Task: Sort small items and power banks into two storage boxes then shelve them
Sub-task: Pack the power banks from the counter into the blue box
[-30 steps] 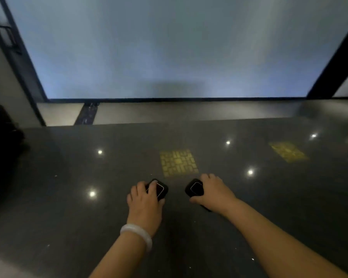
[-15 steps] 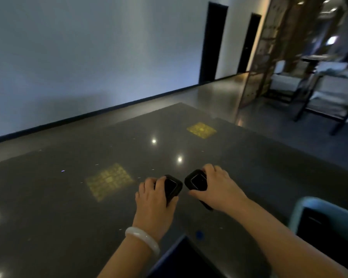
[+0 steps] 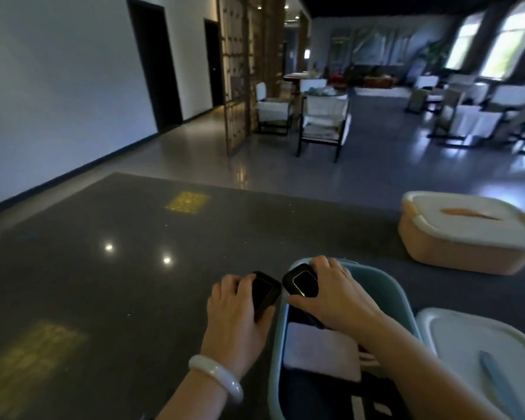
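Observation:
My left hand grips a black power bank just above the dark table, left of the blue storage box. My right hand grips a second black power bank over the far left corner of that blue box. Inside the open box lie a pale flat item and dark items. The box's white lid with a blue handle lies to its right. An orange storage box with its white lid on stands at the far right of the table.
The dark glossy table stretches left and ahead, with light reflections on it. Beyond its far edge are floor, white chairs, a wooden screen and a white wall with dark doors on the left.
The view has swung right from the wall to the room; both boxes have come into view. Both hands still hold the power banks, and the right one is now over the blue box.

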`<action>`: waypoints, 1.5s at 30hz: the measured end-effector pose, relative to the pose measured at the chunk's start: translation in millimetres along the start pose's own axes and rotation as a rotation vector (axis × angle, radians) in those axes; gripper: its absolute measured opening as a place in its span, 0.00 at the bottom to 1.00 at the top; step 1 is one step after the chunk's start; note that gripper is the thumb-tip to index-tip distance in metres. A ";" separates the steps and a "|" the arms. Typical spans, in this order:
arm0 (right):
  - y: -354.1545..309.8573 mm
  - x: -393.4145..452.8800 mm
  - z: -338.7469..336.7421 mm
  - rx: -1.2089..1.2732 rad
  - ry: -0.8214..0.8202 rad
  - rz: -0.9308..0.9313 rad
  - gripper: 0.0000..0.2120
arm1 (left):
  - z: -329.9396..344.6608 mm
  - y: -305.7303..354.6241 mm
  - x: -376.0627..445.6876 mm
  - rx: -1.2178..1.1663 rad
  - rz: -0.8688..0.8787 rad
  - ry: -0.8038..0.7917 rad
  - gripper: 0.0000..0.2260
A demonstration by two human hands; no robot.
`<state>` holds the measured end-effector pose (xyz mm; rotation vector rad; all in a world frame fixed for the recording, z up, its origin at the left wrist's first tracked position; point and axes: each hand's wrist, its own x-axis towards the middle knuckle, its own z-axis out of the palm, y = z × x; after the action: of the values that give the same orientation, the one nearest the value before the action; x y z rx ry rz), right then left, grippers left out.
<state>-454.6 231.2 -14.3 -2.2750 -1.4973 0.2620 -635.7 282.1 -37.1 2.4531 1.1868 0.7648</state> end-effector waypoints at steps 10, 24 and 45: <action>66.6 -24.5 -6.7 0.023 0.015 0.369 0.32 | 41.3 22.9 13.6 -0.060 0.208 -0.179 0.24; 91.6 -23.7 11.0 1.090 0.016 0.583 0.11 | 64.5 19.3 17.5 0.031 0.220 -0.152 0.27; 99.9 11.1 13.0 0.405 0.343 0.339 0.13 | 70.5 16.9 15.3 -0.025 0.209 -0.105 0.27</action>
<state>-371.4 209.9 -68.2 -2.0963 -0.8026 0.2300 -576.0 280.8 -80.9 2.5895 0.8890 0.6911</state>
